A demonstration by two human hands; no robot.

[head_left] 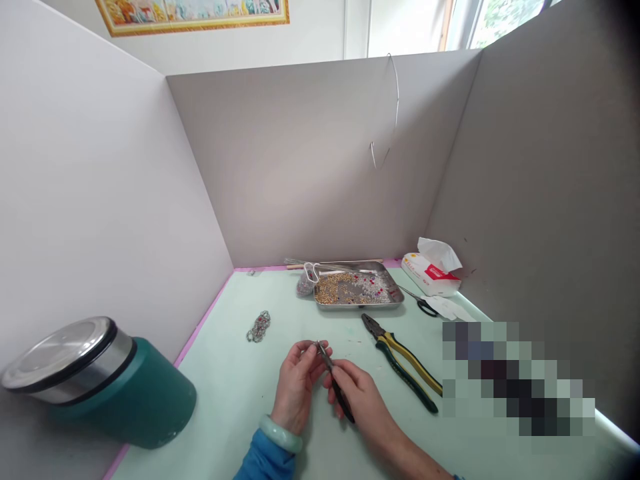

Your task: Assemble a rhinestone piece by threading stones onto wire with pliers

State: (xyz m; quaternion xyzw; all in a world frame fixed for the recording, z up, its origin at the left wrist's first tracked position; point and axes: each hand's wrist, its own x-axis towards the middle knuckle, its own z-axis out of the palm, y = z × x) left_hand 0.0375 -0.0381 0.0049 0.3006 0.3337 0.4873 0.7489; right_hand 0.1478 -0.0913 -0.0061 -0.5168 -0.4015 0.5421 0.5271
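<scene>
My right hand (353, 390) is closed around the dark handles of small pliers (342, 398), whose narrow metal jaws point up and to the left. My left hand (299, 380), with a pale green bangle (280, 435) and a blue sleeve at the wrist, pinches at the tip of those jaws. Whatever lies between its fingertips is too small to make out. To the left, a small heap of silvery chain (259, 327) with a red bead lies on the pale green table. Larger pliers (400, 360) with green and yellow handles rest to the right of my hands.
Beyond my hands stands a metal tray (360, 306) of gold, clear and red beads, with a small bag (305, 283) beside it. Scissors (427, 307) and a tissue pack (430, 275) are at the back right. A green tumbler (150, 393) lies front left; grey panels (310, 167) enclose the table.
</scene>
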